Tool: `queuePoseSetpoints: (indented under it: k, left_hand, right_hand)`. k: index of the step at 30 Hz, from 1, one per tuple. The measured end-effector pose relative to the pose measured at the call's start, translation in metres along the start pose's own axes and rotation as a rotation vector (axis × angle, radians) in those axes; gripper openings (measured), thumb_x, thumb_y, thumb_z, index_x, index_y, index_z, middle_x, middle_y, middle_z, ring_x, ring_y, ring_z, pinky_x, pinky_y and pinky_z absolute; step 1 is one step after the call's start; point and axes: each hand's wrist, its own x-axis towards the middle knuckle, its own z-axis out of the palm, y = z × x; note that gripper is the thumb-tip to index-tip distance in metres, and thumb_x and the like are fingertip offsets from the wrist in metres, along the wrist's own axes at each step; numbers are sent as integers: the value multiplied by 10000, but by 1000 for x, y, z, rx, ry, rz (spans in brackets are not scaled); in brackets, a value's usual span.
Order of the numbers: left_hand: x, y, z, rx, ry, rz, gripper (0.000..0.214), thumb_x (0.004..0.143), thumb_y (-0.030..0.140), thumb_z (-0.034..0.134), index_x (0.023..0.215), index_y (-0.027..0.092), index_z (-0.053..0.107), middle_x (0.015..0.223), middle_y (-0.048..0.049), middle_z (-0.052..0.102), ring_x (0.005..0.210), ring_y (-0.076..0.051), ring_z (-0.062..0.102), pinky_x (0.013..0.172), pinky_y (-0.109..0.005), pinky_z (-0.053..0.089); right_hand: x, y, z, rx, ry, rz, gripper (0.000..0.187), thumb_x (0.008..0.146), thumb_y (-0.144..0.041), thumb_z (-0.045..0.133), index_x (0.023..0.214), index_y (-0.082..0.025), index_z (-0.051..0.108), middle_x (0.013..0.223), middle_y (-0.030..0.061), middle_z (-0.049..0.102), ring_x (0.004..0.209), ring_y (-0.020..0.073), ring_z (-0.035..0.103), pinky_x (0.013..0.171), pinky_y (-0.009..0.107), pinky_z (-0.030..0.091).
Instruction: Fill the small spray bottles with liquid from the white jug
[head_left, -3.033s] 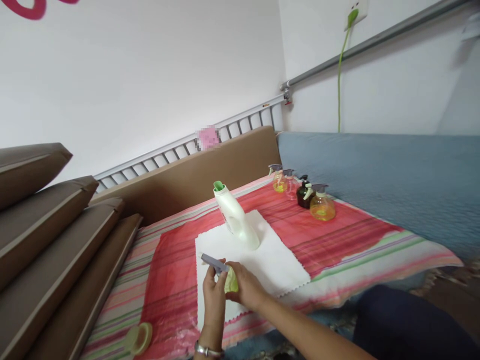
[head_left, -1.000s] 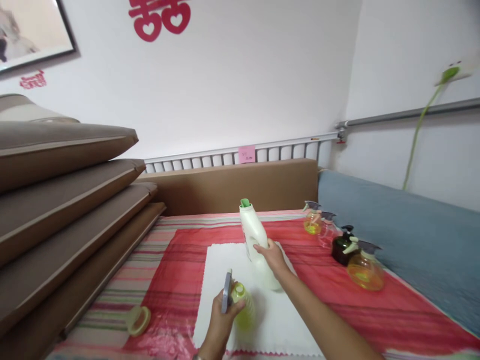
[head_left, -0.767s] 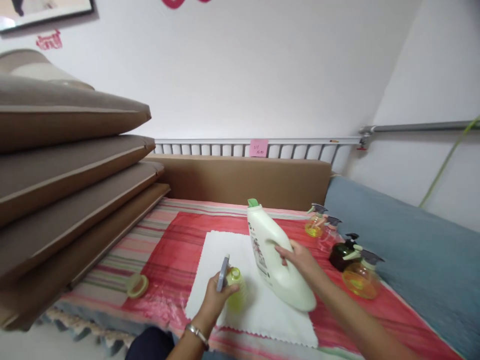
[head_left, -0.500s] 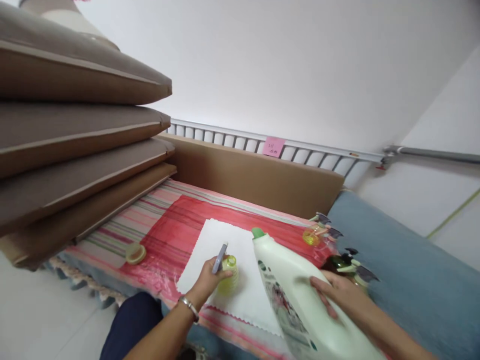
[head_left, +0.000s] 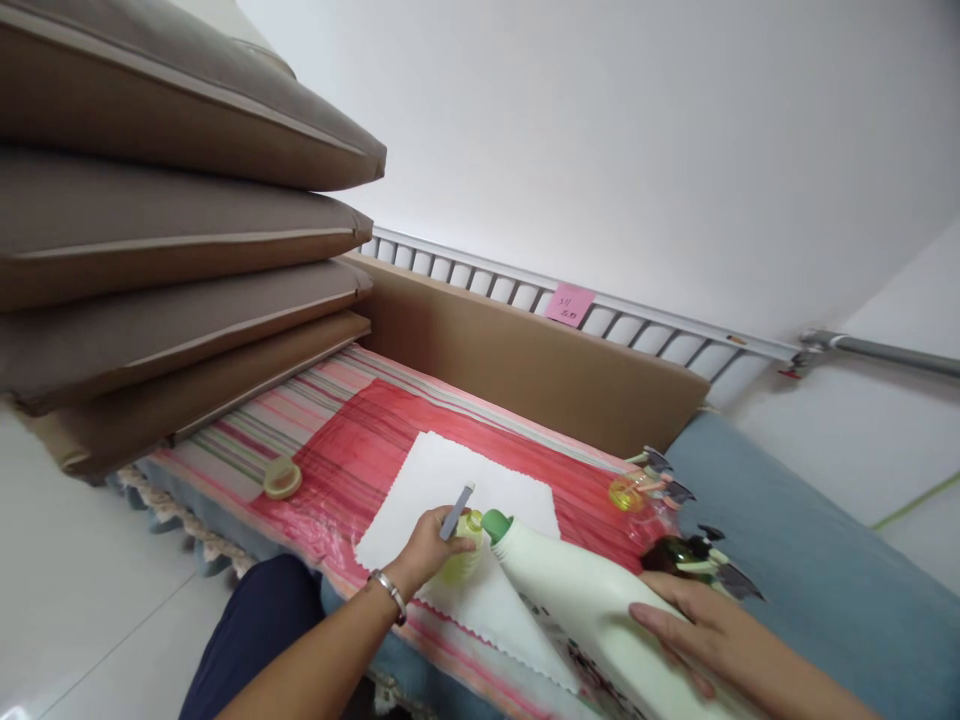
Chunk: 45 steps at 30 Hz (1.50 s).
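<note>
My left hand [head_left: 429,552] is closed around a small see-through yellow bottle [head_left: 463,566] with an open neck. A slim grey pen-like stick [head_left: 457,511] with a pale tip is held in the same hand, slanting upward. My right hand [head_left: 694,620] grips a big pale-green jug-shaped bottle [head_left: 581,585] by its handle area. This big bottle is tipped to the left, its green spout [head_left: 496,525] right beside the yellow bottle's mouth. Whether liquid flows between them cannot be seen. White scallop-edged sheets [head_left: 439,470] lie under both bottles.
Several pump bottles [head_left: 679,555] stand at the right by a blue cover [head_left: 795,530]. A pale round lidded item [head_left: 282,478] rests at the left on the striped cloth [head_left: 255,425]. Stacked cushions [head_left: 187,225] rise at the left; a brown board [head_left: 525,350] stands behind.
My right hand has tipped the big bottle further over and brought its green spout left to the yellow bottle's mouth. My left hand keeps its hold. The camera view has shifted slightly.
</note>
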Motion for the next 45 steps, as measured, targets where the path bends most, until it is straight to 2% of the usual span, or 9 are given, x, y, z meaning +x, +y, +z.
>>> queuePoseSetpoints:
  k: [8,12,22,26,37,45]
  left_hand:
    - [2,-7,3,58,18,-1,421,536,231,750,945,163,677,759,-8,655,705,-179,555,683,-274,425]
    - [2,-6,4,81,13,9,404,544,218,743,939,161,679,791,-18,667,741,-196,573,708,-283,429]
    - [1,-3,9,135,-5,27,392,556,190,729,944,170,674,887,-33,682,821,-223,595,748,-298,436]
    - [1,-4,10,149,-6,41,387,552,191,736,934,170,677,877,-30,680,811,-218,593,743,-294,435]
    - [0,-2,10,167,-8,50,377,552,162,731,925,172,677,892,-35,680,821,-222,593,755,-300,436]
    - [0,0,10,183,-10,38,365,552,169,737,912,172,677,875,-20,674,823,-212,587,762,-296,436]
  right_hand:
    - [5,-15,-15,-112,-34,10,388,763,-569,466,679,-200,551,636,16,547,483,131,511,413,225,418]
    - [8,-21,-20,-160,-38,27,360,759,-530,472,692,-188,563,639,20,546,479,127,516,399,218,418]
    - [12,-41,-34,-174,-72,79,306,746,-470,536,732,-176,618,580,3,532,426,108,491,361,196,380]
    - [14,-48,-39,-179,-92,48,287,746,-455,551,745,-179,631,584,3,519,436,113,505,350,188,383]
    - [17,-61,-43,-234,-72,71,281,723,-458,582,722,-181,629,567,12,537,389,104,490,324,186,346]
    - [21,-75,-47,-376,-167,66,328,768,-470,514,792,-150,585,598,1,506,403,94,474,339,187,353]
